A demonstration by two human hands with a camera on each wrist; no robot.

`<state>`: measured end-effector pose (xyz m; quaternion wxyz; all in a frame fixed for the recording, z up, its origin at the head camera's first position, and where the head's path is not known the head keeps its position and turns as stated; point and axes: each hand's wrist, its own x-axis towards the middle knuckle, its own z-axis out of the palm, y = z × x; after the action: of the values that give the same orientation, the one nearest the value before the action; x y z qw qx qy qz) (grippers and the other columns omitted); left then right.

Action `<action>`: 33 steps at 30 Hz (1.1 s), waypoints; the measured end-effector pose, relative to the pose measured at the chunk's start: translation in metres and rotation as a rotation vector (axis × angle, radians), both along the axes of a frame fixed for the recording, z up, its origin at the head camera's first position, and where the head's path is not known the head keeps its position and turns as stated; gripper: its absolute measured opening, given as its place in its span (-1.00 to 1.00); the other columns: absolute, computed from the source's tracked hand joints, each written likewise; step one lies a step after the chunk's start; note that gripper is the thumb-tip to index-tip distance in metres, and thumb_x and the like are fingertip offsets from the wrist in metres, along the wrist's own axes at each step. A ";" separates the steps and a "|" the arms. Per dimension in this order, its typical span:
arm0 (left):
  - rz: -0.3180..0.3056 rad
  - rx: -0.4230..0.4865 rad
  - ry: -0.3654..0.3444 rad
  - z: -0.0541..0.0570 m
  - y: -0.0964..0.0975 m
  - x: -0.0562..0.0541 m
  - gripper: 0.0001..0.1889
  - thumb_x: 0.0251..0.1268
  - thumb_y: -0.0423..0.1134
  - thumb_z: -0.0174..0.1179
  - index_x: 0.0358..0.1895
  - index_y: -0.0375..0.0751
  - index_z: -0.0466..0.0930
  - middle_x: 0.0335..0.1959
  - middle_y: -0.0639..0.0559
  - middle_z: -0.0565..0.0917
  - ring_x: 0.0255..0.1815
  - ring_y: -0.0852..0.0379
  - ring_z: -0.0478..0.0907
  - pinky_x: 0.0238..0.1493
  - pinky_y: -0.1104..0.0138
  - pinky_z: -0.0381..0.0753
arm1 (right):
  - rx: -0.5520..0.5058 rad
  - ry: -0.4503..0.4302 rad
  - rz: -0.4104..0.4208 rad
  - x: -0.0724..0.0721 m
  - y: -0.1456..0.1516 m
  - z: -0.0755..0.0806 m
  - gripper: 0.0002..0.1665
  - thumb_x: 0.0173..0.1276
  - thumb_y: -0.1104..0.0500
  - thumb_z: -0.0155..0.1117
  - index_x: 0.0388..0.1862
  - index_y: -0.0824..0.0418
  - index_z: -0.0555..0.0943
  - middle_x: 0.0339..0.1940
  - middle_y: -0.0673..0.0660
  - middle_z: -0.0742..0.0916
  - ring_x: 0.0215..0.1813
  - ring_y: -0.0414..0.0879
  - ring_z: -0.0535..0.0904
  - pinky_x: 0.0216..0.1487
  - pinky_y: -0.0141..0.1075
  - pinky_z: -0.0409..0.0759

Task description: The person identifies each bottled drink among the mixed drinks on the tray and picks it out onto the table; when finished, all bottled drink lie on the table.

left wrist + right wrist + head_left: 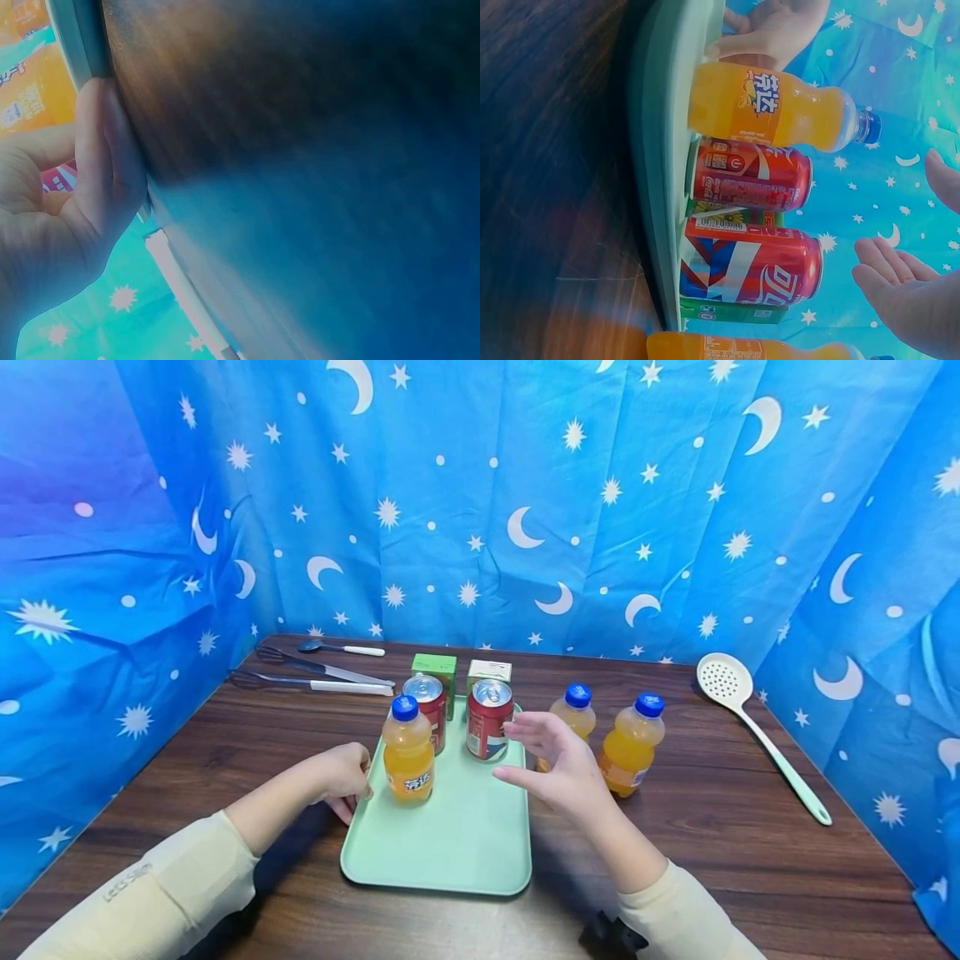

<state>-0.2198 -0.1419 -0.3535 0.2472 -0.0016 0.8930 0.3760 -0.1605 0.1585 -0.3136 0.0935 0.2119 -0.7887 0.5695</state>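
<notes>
Your left grip (347,775) clasps the tray (442,853) at its left edge; your right grip (553,765), released, hovers near its right.

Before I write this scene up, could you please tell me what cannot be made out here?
Head: much of the lower part of the middle bottle, hidden by the right hand.
Head: the white-topped box's lower front, hidden by the right red can.
Left wrist: the utensil beyond its white handle, cut off by the bottom edge.
Right wrist: part of the lowest orange bottle, cut off likewise.

Starry blue curtain (450,477) — wooden table (720,868)
</notes>
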 end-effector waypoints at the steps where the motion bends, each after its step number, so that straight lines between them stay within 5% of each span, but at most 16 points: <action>1: -0.002 0.000 0.000 0.000 0.000 0.000 -0.81 0.04 -0.60 0.15 -0.33 -0.39 0.33 -0.51 -0.26 0.52 -0.59 -0.02 0.55 -0.59 0.21 0.69 | 0.001 0.002 0.000 0.000 0.000 0.000 -0.33 0.03 0.21 0.50 0.13 0.22 0.42 0.07 0.14 0.63 0.15 -0.07 0.52 0.21 -0.15 0.45; 33: 0.001 0.002 -0.009 -0.002 -0.001 -0.001 -0.80 0.04 -0.60 0.15 -0.33 -0.39 0.33 -0.49 -0.26 0.52 -0.59 -0.03 0.55 -0.58 0.20 0.69 | -0.039 -0.059 0.015 -0.004 -0.015 0.002 -0.28 0.02 0.23 0.50 0.16 0.27 0.41 0.09 0.21 0.61 0.16 -0.07 0.51 0.24 -0.16 0.43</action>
<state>-0.2212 -0.1426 -0.3556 0.2510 -0.0037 0.8915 0.3771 -0.1644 0.1430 -0.3113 0.0702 0.1992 -0.7781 0.5915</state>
